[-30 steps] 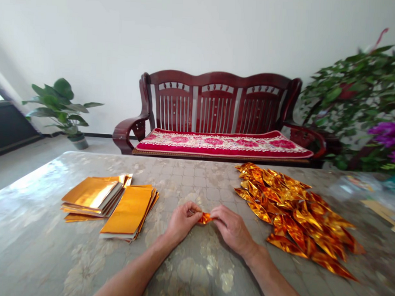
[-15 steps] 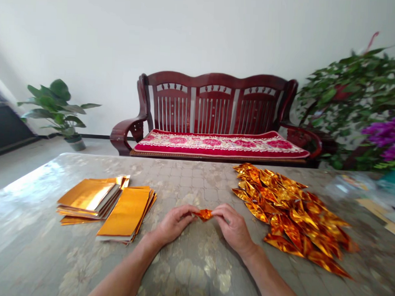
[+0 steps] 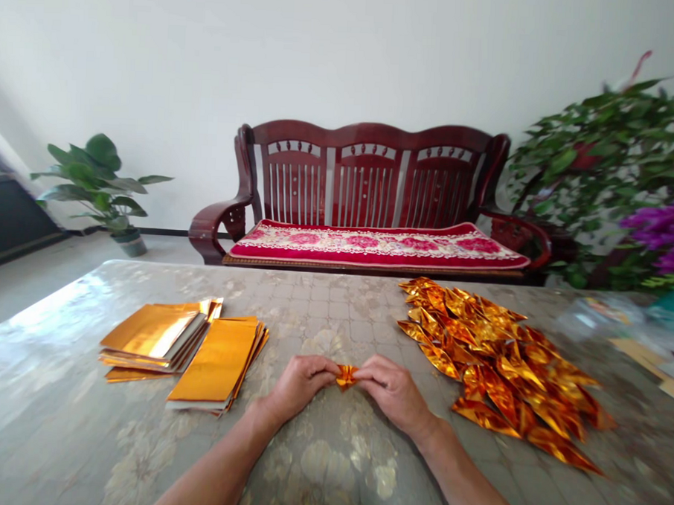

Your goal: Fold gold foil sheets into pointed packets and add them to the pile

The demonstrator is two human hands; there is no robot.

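My left hand (image 3: 304,383) and right hand (image 3: 395,393) are closed to narrow pinches, each gripping one end of a small folded gold piece (image 3: 346,376). It sits between them, in the middle of the near part of the bench (image 3: 326,315); I can't tell whether it touches the surface. Left of my hands lie two stacks of flat gold paper, one farther left (image 3: 147,330) and one nearer me (image 3: 214,362). To the right is a pile of pointed, folded gold pieces (image 3: 492,360). I judge the step in hand to be shaping this piece at its two ends. The next move seems to call for a light, even pinch on both sides, since such thin, shiny paper could crumple or tear.
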